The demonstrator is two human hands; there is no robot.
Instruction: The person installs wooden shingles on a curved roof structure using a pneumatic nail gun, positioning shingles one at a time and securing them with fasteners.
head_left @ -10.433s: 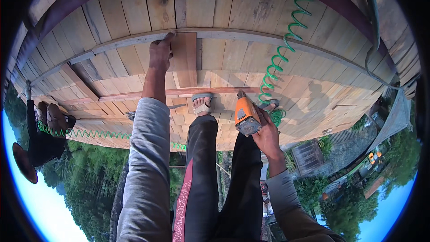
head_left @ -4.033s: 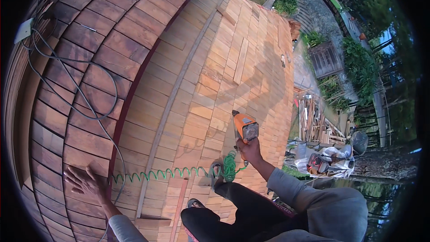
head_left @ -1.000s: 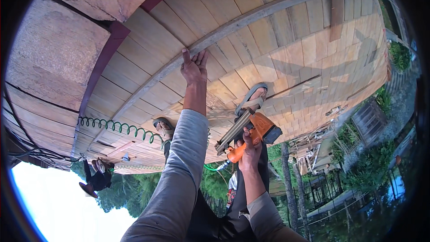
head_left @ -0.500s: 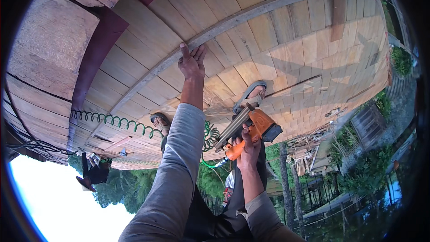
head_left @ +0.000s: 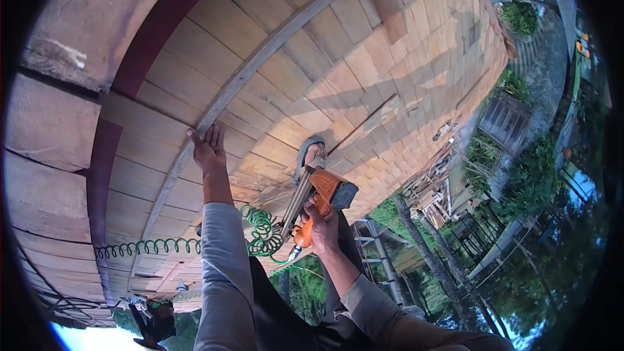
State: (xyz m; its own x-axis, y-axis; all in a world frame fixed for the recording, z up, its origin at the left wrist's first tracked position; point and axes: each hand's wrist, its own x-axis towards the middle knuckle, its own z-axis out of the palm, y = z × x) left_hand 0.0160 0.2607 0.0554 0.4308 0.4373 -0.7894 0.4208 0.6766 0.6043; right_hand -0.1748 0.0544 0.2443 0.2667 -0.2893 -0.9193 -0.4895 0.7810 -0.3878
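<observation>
My left hand [head_left: 208,149] lies flat with fingers spread on the wooden shingles, against a long grey batten [head_left: 260,58] that runs across the roof. An orange nail gun [head_left: 322,196] is gripped by my right hand [head_left: 322,224] at its handle, its long metal magazine lying close over the shingles. A green coiled air hose [head_left: 260,237] leads from the gun's base toward the left along the roof. My foot in a grey shoe [head_left: 311,153] rests on the shingles just beyond the gun.
The wooden shingle roof [head_left: 364,78] slopes away to an edge at the right. A dark red trim board [head_left: 175,26] crosses the upper left. Far below lie stacked timber [head_left: 432,185], a metal ladder [head_left: 380,263], trees and a yard. Another person [head_left: 153,325] is at the bottom left.
The view has swung since one second ago. My left hand stays planted on the shingles by the batten. The nail gun stays in my right hand, low over the roof.
</observation>
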